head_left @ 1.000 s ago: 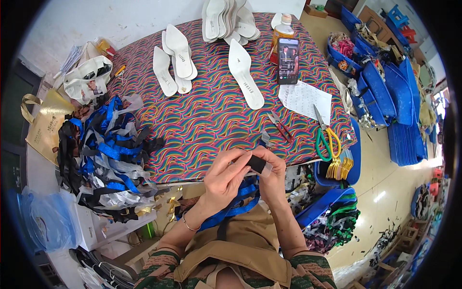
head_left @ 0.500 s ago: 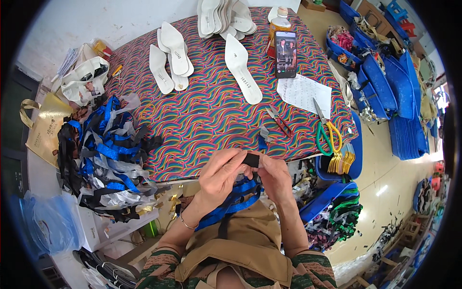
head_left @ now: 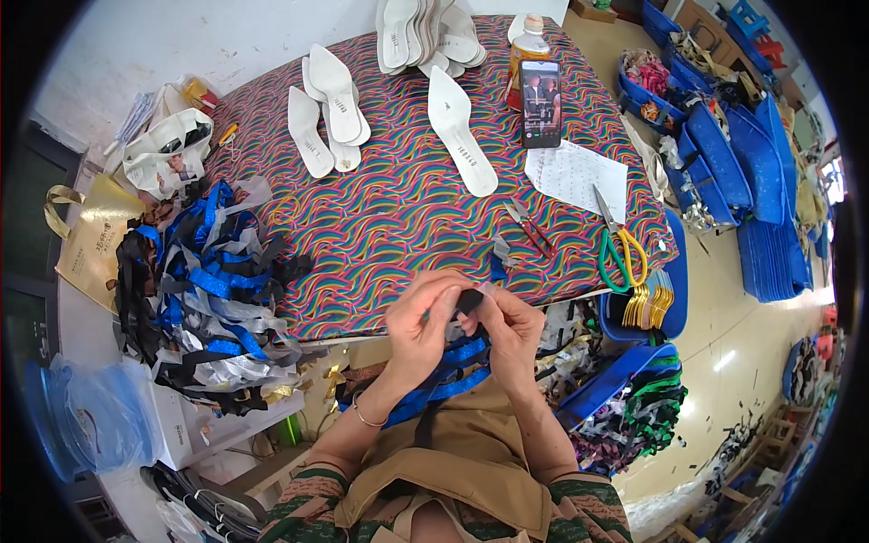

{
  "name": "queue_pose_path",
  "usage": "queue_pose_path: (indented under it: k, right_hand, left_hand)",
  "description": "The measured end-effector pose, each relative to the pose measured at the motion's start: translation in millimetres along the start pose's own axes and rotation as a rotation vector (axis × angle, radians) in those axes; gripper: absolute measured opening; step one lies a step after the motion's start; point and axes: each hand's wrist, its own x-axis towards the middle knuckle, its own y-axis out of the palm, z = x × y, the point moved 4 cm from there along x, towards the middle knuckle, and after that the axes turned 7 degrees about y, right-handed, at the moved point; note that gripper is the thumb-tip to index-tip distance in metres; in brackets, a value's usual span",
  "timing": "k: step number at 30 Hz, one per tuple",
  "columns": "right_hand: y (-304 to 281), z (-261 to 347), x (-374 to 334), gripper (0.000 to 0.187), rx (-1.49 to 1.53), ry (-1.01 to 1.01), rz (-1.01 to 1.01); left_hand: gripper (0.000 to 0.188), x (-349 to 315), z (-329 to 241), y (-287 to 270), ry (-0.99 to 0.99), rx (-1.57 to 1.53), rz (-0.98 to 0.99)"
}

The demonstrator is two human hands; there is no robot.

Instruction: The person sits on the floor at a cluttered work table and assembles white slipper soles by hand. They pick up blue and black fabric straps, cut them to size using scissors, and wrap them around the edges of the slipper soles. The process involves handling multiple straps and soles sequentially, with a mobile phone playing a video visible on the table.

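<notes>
Between my hands, just in front of the table's near edge, is a small black strap piece (head_left: pixel 470 302). My left hand (head_left: pixel 422 317) pinches its left side with thumb and fingers. My right hand (head_left: pixel 510 328) grips it from the right, its fingertips partly hidden. Below them, blue and black straps (head_left: pixel 448 385) lie across my brown apron (head_left: pixel 489 421). A grey and blue scrap (head_left: pixel 501 258) rests on the table just beyond my hands. Red-handled snips (head_left: pixel 529 228) lie farther off to the right, beside scissors (head_left: pixel 620 249) with green and yellow handles.
White insoles (head_left: pixel 462 127) lie on the patterned tablecloth (head_left: pixel 389 235), with stacks behind. A phone (head_left: pixel 541 104) leans against a bottle (head_left: pixel 529 54) by a paper sheet (head_left: pixel 575 179). Tangled straps (head_left: pixel 213 290) heap at left. Blue bins (head_left: pixel 661 308) with straps stand at right.
My hands have turned the black strap piece, so less of its flat face shows. My right hand has shifted slightly down and left. The whole view has shifted a little.
</notes>
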Motion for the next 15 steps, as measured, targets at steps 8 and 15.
queue_pose_path:
  k: [8,15]
  right_hand:
    - [-1.3,3.4,4.9,0.019,-0.007,0.016,-0.02]
    - [-4.8,1.4,-10.1,0.019,-0.149,-0.027,-0.036]
  left_hand:
    - [0.026,-1.5,-0.9,6.1,-0.083,-0.147,0.078]
    - [0.02,6.5,22.6,-0.6,-0.53,-0.885,-0.145]
